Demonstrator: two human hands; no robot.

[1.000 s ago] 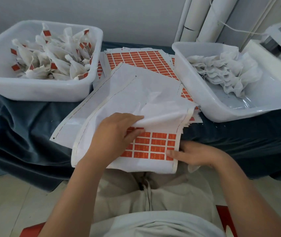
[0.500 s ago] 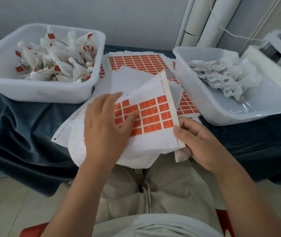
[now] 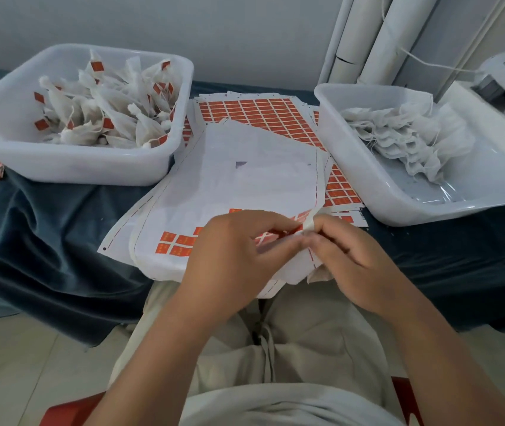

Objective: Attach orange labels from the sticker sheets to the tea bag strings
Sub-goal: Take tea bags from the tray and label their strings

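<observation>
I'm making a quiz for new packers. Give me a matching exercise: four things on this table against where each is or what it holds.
1 left tub
2 right tub
3 full sticker sheet
4 nearly used sheet

a holds plain white tea bags
b pinched by left hand and right hand
c holds tea bags with orange labels
d lies at the back, between the tubs

Pairs: 1-c, 2-a, 3-d, 4-b

Two white rectangular plastic tubs: left tub [image 3: 69, 167], right tub [image 3: 352, 167]. Two hands: left hand [image 3: 232, 259], right hand [image 3: 346, 253]. Several overlapping white sticker sheets of orange labels [image 3: 257, 112]; exact count unclear.
</observation>
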